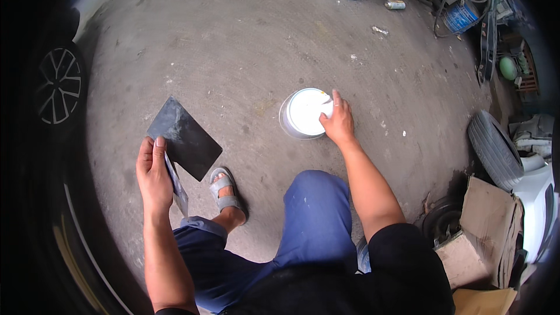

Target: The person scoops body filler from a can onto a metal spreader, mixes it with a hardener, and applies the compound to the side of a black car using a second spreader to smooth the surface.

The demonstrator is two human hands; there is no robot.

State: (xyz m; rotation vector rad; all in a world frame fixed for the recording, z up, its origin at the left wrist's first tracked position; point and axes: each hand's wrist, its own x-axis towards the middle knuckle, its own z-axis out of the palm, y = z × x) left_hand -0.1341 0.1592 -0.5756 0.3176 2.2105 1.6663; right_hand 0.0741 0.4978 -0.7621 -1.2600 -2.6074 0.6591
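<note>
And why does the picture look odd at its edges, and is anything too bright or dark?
Head view: the fisheye lens leaves black corners and curves the car's side; head view: the white bucket top is nearly washed out, while the car wheel looks dim; head view: the black sheet has pale patches, glare or dust, I can't tell.

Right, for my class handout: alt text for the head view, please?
A person's left hand holds a dark, flat panel while the right hand touches the right edge of a white-topped tub on a grey floor. A car wheel stands at left; a tyre and cardboard at right.
</note>
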